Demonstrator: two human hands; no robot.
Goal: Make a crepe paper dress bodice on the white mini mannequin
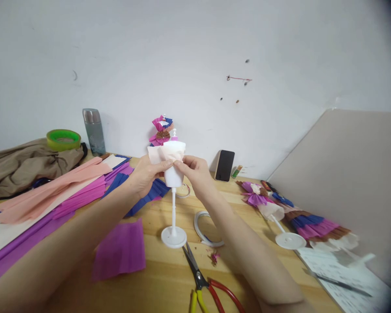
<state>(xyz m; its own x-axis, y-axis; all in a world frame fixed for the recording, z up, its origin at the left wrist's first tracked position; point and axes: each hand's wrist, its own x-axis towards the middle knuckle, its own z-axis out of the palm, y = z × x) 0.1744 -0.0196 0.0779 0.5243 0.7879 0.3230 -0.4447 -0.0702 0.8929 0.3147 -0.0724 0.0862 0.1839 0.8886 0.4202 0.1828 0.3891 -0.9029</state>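
In front of me stands a small white dress form (174, 178) on a thin post with a round white base. A strip of cream crepe paper (155, 154) lies across its upper part, with a loose end sticking out to the left. My left hand (146, 174) pinches the paper at the form's left side, thumb on the front. From the other side my right hand (195, 171) is closed on the paper too, its thumb meeting the left thumb at the front. Behind it, a second form dressed in pink and blue pleated paper (159, 134) is partly hidden.
Scissors (198, 278) with red and yellow handles, a purple paper piece (122, 248) and a white ring (198, 230) lie nearby. Crepe paper strips (78, 195), a flask (94, 130) and a tape roll (63, 145) are left. A phone (224, 166) and dressed forms (288, 240) are right.
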